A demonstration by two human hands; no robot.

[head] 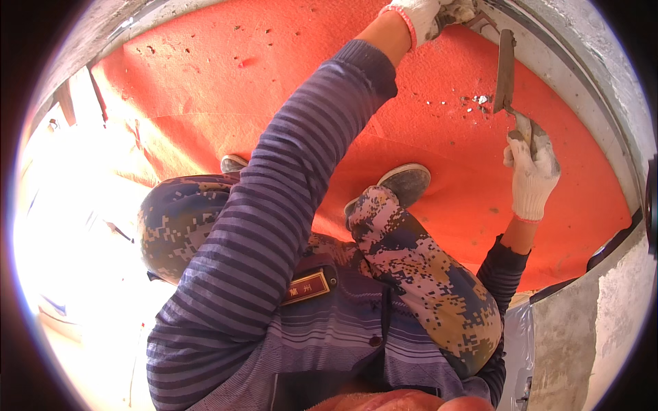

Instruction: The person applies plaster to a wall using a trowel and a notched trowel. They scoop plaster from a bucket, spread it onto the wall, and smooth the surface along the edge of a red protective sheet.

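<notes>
My right hand [532, 164], in a white knit glove with grey stains, is closed around the handle of a flat trowel [505, 72]. The trowel's narrow grey blade points up the picture, above the red floor covering and close to the pale strip at the wall's foot. At the top edge my left hand [437, 15], in a similar soiled glove, is by the wall's base beside a small brownish flat piece [481, 24]. Whether its fingers grip anything cannot be made out. Small white and dark crumbs [480, 100] lie left of the trowel blade.
Red felt-like covering [288, 77] spreads over the floor, with dark bits scattered on it. A rough grey wall [606, 67] curves along the upper right. My shoe [406, 182] rests on the covering. Glaring light washes out the left side. Clear plastic sheeting [518, 354] hangs or lies at lower right.
</notes>
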